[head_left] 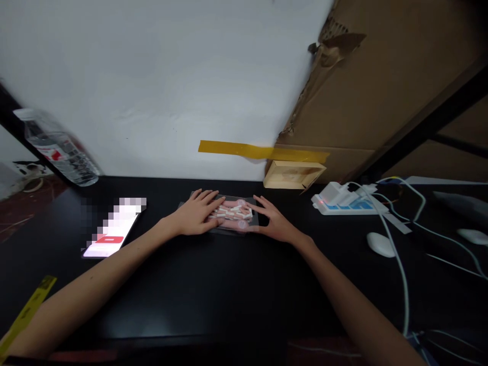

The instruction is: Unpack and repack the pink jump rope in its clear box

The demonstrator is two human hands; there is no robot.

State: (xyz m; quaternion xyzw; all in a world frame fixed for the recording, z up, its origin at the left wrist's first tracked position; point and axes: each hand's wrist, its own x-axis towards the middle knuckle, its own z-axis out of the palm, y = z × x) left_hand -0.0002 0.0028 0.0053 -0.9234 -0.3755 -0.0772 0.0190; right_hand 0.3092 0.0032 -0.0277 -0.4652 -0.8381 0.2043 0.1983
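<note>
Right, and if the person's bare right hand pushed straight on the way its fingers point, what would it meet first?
The flat, clear plastic packet with pink and white contents, right at the right hand's fingertips; across it, probably the left hand, though depth is hard to judge.

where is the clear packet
The packet lies central in the head view, on the table, left hand over its left end, right hand at its right.

White wall (171, 91) behind black table (213, 284); torn brown cardboard (381, 96) at right; reddish floor (15, 211) at left.
</note>
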